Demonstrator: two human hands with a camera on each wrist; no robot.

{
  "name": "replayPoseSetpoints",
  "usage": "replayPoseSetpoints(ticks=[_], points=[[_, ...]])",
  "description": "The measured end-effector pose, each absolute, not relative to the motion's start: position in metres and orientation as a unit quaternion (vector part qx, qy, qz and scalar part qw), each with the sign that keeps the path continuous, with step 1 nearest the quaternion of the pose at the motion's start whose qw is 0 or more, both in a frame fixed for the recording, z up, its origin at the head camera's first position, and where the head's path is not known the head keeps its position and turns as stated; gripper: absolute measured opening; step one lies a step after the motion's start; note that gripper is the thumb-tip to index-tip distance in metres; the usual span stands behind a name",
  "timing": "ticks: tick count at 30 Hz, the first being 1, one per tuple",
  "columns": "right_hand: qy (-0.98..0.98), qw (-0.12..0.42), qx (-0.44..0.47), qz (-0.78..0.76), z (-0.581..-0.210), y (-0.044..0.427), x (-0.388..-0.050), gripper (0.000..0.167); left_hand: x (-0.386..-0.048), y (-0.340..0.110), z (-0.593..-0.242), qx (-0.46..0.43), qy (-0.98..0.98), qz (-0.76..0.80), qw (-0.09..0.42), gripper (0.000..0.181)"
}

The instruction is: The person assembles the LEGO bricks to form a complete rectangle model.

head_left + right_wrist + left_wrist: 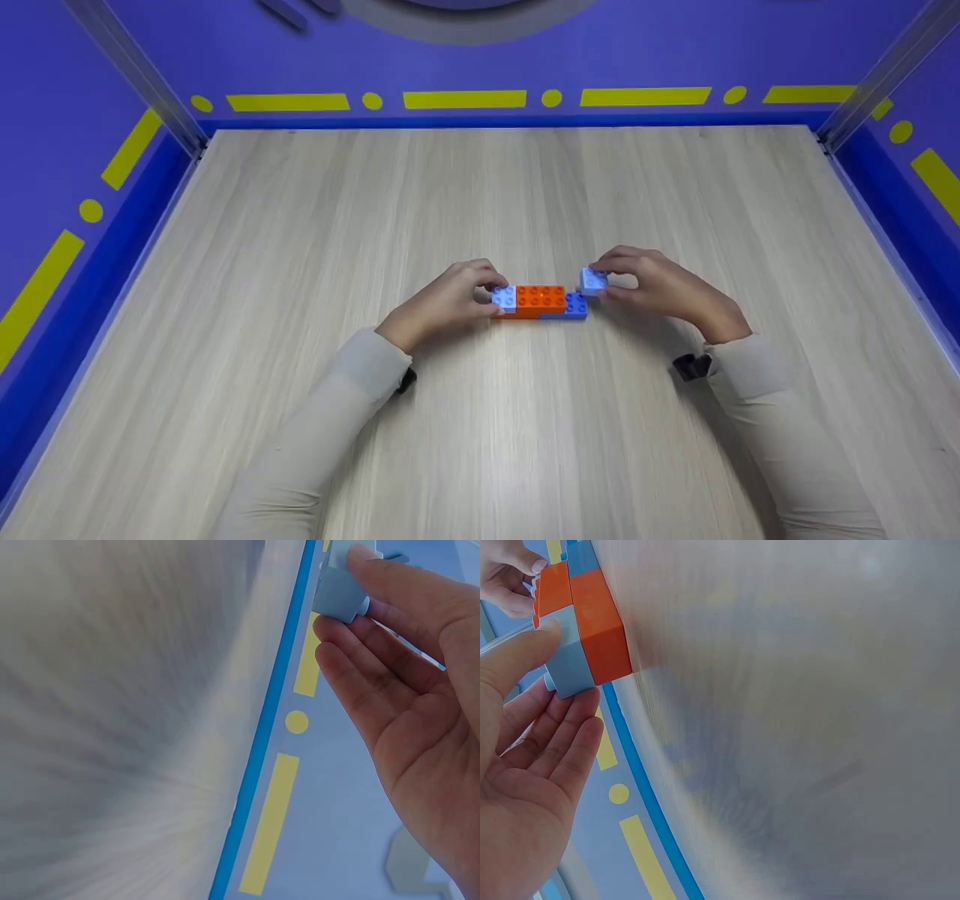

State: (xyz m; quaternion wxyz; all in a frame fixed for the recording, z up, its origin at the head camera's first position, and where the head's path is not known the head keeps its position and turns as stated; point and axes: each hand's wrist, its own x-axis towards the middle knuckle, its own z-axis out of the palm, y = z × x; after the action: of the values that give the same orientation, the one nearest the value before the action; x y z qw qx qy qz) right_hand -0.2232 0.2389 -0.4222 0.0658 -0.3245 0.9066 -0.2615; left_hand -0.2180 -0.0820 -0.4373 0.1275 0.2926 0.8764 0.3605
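A low stack of toy building bricks lies on the table in the head view. Its upper layer has a light blue brick [504,298] at the left end and an orange brick [540,298] beside it. Below, a blue brick [576,306] juts out at the right, studs bare, and an orange brick [604,630] sits at the left. My left hand [456,294] pinches the light blue end brick between thumb and fingers. Just above the stack's right end, my right hand [649,283] holds another light blue brick [592,281] by its sides.
A wood-grain table [360,202] spreads around the stack. Purple-blue walls [480,67] with yellow dashes and dots stand along its back and both sides. Metal posts [142,75] rise at the back corners.
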Motion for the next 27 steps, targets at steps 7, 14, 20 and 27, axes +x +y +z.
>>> replayPoseSetpoints(ticks=[7,14,20,27], points=[[0.906,0.076,-0.322,-0.265,-0.421,0.236,-0.221,0.034,-0.218,-0.082,-0.437,0.287,0.877,0.363,0.13,0.029],[0.906,0.071,-0.33,-0.256,-0.421,0.232,-0.22,0.034,-0.218,-0.082,-0.437,0.285,0.877,0.363,0.134,0.03],[0.908,0.08,-0.33,-0.245,-0.419,0.229,-0.219,0.036,-0.218,-0.081,-0.436,0.284,0.879,0.358,0.138,0.03],[0.901,0.08,-0.345,-0.25,-0.42,0.226,-0.219,0.037,-0.217,-0.083,-0.436,0.289,0.873,0.368,0.137,0.03]])
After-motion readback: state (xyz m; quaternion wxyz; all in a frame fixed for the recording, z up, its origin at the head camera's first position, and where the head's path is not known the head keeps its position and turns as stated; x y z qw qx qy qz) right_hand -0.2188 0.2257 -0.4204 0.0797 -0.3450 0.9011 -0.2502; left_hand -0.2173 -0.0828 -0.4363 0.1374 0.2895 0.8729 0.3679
